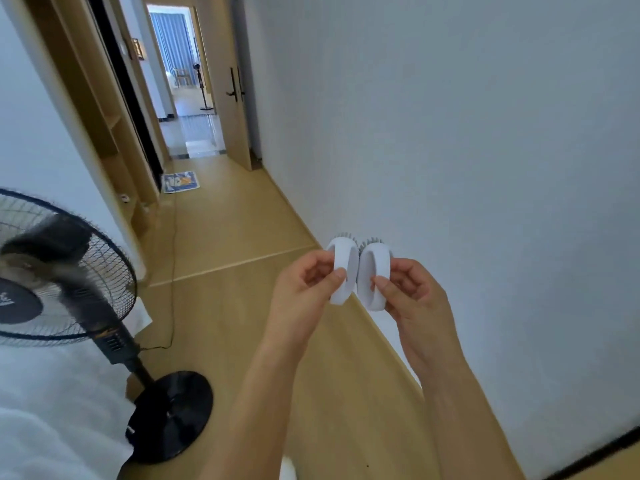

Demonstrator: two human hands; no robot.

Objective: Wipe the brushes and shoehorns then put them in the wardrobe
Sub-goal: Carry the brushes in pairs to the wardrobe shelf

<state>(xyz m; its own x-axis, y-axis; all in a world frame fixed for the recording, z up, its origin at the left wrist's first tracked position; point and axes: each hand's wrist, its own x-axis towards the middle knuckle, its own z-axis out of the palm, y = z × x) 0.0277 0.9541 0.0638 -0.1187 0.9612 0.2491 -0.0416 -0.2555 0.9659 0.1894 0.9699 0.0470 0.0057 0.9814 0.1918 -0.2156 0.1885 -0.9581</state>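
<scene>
Fan (pixel 65 271): a big black fan stands on the floor (pixel 235 237), far to the left of your hands. Its round black foot sits on the floor below it.
Cord (pixel 172 271): a thin black cord runs along the floor just past the fan.
Mat (pixel 180 182): a small blue mat lies on the floor well beyond the fan, by the wooden shelves (pixel 117 157).
Left hand (pixel 304 289): to the right of the fan, your left hand pinches a round white brush, thumb on the front.
Left brush (pixel 344 271): it is in the air, up on its edge, with grey bristles poking out at the top.
Right brush (pixel 374 277): it touches the left brush, side by side, and is farther from the fan.
Right hand (pixel 412 292): your right hand pinches the right brush, thumb on the front.
Wall (pixel 485 168): the plain white wall is behind both brushes, farthest from the fan.
</scene>
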